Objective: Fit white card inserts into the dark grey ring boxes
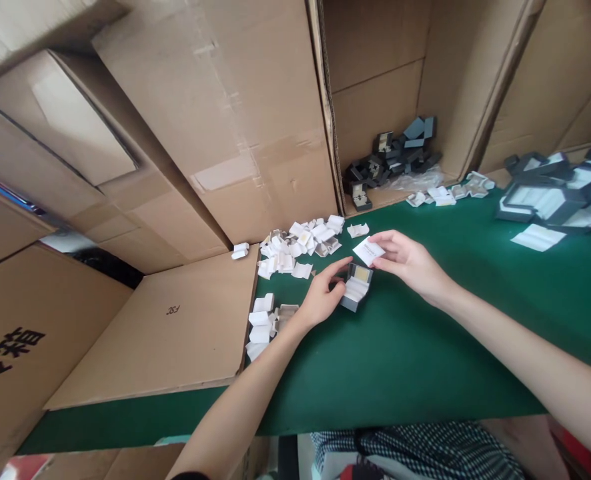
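1. The left hand (324, 293) has its grip clamped on the small open box (355, 293), over the green counter (425, 353).
2. The right hand (406, 261) pinches the white card (368, 251) in its grip, just beside that box's raised lid.

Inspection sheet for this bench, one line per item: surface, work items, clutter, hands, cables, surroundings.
Surface: green tabletop; flat cardboard panel at left.
Work items: open dark box with white lining; printed white piece held just above it.
Clutter: loose white pieces heaped beyond the left hand, more beside the left forearm; dark boxes at far right, some open, blurred.
Hands: left hand at the open dark box, exact grip unclear; right hand pinching the printed white piece.
Cables: nothing seen.
Surroundings: large carton at the back, holding piled small dark boxes and clear film; more cartons at left.
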Motion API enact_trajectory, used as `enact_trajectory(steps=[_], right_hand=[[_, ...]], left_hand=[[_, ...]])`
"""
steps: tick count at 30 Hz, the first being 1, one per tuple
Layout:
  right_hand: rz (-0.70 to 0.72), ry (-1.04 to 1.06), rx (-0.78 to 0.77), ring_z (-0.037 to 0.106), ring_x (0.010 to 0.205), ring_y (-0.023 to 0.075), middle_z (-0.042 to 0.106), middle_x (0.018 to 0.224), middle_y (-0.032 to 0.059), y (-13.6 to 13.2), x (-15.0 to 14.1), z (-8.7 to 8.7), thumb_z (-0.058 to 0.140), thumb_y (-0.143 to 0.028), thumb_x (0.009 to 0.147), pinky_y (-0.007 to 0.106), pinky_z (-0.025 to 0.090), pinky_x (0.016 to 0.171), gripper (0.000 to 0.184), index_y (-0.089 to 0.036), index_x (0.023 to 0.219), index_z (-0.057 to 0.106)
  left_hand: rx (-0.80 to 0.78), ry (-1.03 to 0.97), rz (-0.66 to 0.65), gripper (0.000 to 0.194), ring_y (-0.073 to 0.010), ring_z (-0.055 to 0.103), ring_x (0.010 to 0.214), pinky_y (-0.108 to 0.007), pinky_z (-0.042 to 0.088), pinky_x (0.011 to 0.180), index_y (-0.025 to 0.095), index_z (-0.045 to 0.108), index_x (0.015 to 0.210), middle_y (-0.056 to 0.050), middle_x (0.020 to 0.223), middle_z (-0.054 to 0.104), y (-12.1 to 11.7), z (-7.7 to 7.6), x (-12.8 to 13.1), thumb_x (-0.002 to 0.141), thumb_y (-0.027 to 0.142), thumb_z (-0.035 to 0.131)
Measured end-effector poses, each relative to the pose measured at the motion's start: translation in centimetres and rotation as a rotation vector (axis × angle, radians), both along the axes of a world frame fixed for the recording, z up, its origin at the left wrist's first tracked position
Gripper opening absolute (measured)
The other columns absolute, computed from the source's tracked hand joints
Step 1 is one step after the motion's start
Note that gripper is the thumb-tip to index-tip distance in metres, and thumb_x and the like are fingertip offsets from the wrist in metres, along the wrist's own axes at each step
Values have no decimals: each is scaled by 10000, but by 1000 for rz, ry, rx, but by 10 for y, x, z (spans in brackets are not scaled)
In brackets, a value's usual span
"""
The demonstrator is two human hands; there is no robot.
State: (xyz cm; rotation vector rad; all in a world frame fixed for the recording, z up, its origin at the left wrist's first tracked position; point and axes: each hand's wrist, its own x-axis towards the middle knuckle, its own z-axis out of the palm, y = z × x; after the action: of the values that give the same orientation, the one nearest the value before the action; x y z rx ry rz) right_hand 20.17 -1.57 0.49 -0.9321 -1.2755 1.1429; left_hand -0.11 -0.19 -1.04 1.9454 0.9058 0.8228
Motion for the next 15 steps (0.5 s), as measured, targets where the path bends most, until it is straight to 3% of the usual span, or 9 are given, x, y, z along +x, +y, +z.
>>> enact_trajectory(steps=[4,9,15], right_hand=[[-29,-11,-4,678,844,219,713,951,70,0,-2,-1,755,-365,655,443,518,846,457,-210,1005,506],[-50,-90,27,668,892,237,715,958,82,0,-2,-1,723,-403,688,452,502,873,366,-194,945,565],[-102,-238,117,672,847,227,715,948,75,-1,1,-4,669,-417,747,395,526,798,325,-191,972,606]], left_hand=[[-42,-39,-27,536,-202,537,1138,-409,412,1011,187,467,1322,-85,1198,602,2,-2,1,795,99,427],[-83,-53,-3,492,-188,562,1049,-375,450,950,188,500,1295,-82,1116,612,5,-4,2,804,148,481],[-118,-32,38,447,-180,558,985,-361,461,904,201,516,1283,-81,1089,604,3,-4,3,841,259,536]])
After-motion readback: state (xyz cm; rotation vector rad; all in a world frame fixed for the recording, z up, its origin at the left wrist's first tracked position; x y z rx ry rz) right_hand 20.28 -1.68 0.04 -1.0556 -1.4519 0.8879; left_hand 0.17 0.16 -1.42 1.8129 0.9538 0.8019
